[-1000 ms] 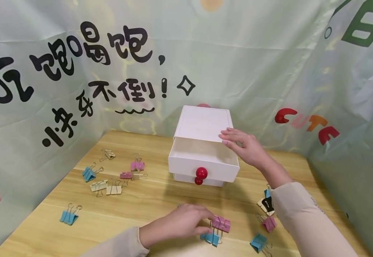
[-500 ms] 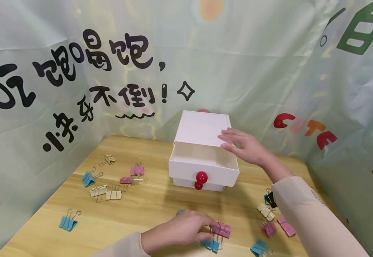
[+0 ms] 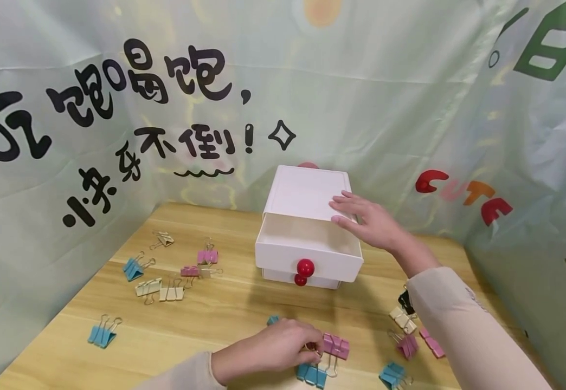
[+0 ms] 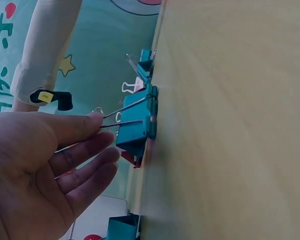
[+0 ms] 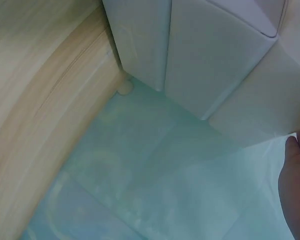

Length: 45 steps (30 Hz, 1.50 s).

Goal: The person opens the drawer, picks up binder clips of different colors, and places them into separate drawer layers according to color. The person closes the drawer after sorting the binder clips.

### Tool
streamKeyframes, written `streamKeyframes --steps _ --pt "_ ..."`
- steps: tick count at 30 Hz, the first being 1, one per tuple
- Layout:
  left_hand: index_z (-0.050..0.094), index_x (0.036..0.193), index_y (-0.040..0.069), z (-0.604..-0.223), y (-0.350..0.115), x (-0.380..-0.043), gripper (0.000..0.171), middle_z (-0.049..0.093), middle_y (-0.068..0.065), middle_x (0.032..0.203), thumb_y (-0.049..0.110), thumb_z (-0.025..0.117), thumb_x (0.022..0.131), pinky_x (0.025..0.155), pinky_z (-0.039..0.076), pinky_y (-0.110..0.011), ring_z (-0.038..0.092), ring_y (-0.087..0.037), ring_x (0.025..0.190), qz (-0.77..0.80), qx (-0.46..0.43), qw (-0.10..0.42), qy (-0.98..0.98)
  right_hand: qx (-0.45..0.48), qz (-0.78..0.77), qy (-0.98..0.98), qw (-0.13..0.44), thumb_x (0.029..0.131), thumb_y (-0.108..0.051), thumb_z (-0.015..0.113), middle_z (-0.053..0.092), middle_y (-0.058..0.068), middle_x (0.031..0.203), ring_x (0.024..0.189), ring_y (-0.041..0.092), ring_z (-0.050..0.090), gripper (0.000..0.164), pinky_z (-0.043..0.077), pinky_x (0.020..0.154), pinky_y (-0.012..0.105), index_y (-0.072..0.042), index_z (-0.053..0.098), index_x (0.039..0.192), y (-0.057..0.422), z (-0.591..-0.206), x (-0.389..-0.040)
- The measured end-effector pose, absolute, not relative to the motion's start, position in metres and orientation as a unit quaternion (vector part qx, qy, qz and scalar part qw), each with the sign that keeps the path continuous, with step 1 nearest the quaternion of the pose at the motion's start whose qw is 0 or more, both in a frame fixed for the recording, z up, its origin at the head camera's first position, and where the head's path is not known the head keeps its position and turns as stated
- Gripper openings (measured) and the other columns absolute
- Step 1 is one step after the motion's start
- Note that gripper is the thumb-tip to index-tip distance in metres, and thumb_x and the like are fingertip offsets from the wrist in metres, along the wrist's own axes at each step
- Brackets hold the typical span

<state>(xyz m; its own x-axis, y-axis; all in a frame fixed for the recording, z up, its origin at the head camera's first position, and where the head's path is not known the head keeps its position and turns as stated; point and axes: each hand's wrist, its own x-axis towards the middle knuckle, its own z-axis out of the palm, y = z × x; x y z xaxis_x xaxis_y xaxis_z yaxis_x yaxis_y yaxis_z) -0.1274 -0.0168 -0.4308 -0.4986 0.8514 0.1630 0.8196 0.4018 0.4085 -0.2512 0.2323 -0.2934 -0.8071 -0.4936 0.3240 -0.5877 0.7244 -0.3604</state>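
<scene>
My left hand (image 3: pixel 275 346) pinches the wire handles of a blue binder clip (image 4: pixel 135 117) between thumb and index finger, the other fingers loosely bent; the clip is right at the wooden tabletop. A pink binder clip (image 3: pixel 335 345) lies just beyond it. Another blue clip (image 3: pixel 273 320) shows partly behind the hand. My right hand (image 3: pixel 368 221) rests with extended fingers on the right front edge of a white drawer box (image 3: pixel 307 192). Its upper drawer (image 3: pixel 307 246), with a red knob (image 3: pixel 305 267), is pulled out; bare inner walls show.
Loose binder clips lie to the left, among them blue (image 3: pixel 101 335), pink (image 3: pixel 207 255) and cream (image 3: pixel 171 293) ones. By the right sleeve are a black clip (image 3: pixel 406 302), a cream clip (image 3: pixel 403 319) and a blue clip (image 3: pixel 392 374). A printed cloth (image 3: pixel 361 108) stands behind the table.
The blue clip at my left hand has shifted slightly left, away from the pink clip, with its handles now between thumb and finger. My right hand stays on the box.
</scene>
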Motion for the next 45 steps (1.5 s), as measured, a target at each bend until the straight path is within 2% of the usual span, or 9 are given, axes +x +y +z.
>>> streamKeyframes --steps 5,12,16,24,31,37,40,45 --pt "0.064 0.084 0.024 -0.425 -0.020 -0.127 0.009 0.053 0.023 0.076 0.025 0.069 0.092 0.059 0.039 -0.006 0.045 0.010 0.065 0.254 0.497 0.051 0.828 0.283 0.241 -0.924 0.091 0.098 -0.043 0.057 0.043 0.008 0.150 0.143 0.027 0.029 0.053 0.022 0.115 0.054 -0.011 0.055 0.140 0.231 -0.297 -0.252" --pt "0.068 0.085 0.024 -0.408 -0.030 -0.132 0.008 0.057 0.024 0.076 0.025 0.068 0.093 0.060 0.039 -0.004 0.044 0.014 0.064 0.276 0.506 0.018 0.817 0.271 0.273 -0.919 0.085 0.096 -0.043 0.060 0.044 0.005 0.150 0.143 0.024 0.029 0.052 0.022 0.115 0.053 -0.014 0.056 0.140 0.231 -0.296 -0.254" --pt "0.070 0.087 0.022 -0.397 -0.037 -0.134 0.006 0.060 0.022 0.077 0.023 0.069 0.092 0.059 0.041 -0.004 0.046 0.013 0.064 0.292 0.499 0.018 0.816 0.265 0.278 -0.920 0.080 0.096 -0.043 0.060 0.043 0.005 0.150 0.144 0.024 0.029 0.053 0.022 0.115 0.053 -0.014 0.056 0.140 0.232 -0.296 -0.254" --pt "0.069 0.090 0.024 -0.376 -0.054 -0.137 0.004 0.061 0.023 0.083 0.025 0.067 0.094 0.065 0.045 -0.008 0.050 0.010 0.070 0.320 0.505 0.007 0.802 0.260 0.286 -0.919 0.080 0.096 -0.043 0.061 0.043 0.005 0.150 0.144 0.024 0.028 0.052 0.022 0.115 0.052 -0.013 0.057 0.139 0.231 -0.297 -0.254" --pt "0.071 0.093 0.023 -0.357 -0.070 -0.139 0.007 0.063 0.021 0.087 0.027 0.065 0.095 0.069 0.048 -0.014 0.055 0.006 0.075 0.342 0.481 0.024 0.807 0.257 0.287 -0.920 0.077 0.097 -0.043 0.059 0.043 0.006 0.151 0.144 0.025 0.028 0.052 0.021 0.115 0.054 -0.013 0.056 0.139 0.231 -0.296 -0.252" --pt "0.071 0.092 0.023 -0.342 -0.087 -0.144 0.005 0.065 0.019 0.089 0.023 0.066 0.094 0.069 0.051 -0.019 0.058 0.002 0.076 0.364 0.461 0.012 0.809 0.255 0.287 -0.920 0.077 0.096 -0.043 0.060 0.042 0.005 0.151 0.144 0.024 0.027 0.052 0.021 0.115 0.054 -0.013 0.056 0.140 0.233 -0.296 -0.252" --pt "0.071 0.093 0.023 -0.338 -0.096 -0.147 0.005 0.065 0.018 0.089 0.024 0.067 0.094 0.064 0.050 -0.021 0.055 0.000 0.073 0.374 0.446 0.003 0.813 0.256 0.286 -0.920 0.078 0.096 -0.043 0.060 0.042 0.005 0.151 0.144 0.024 0.028 0.052 0.021 0.115 0.054 -0.013 0.056 0.139 0.233 -0.296 -0.252" --pt "0.070 0.092 0.024 -0.334 -0.110 -0.152 0.003 0.065 0.015 0.085 0.023 0.067 0.094 0.062 0.051 -0.024 0.055 -0.004 0.070 0.409 0.413 0.017 0.814 0.260 0.280 -0.921 0.076 0.096 -0.045 0.059 0.043 0.005 0.150 0.144 0.024 0.029 0.053 0.021 0.116 0.052 -0.013 0.057 0.139 0.231 -0.295 -0.252"
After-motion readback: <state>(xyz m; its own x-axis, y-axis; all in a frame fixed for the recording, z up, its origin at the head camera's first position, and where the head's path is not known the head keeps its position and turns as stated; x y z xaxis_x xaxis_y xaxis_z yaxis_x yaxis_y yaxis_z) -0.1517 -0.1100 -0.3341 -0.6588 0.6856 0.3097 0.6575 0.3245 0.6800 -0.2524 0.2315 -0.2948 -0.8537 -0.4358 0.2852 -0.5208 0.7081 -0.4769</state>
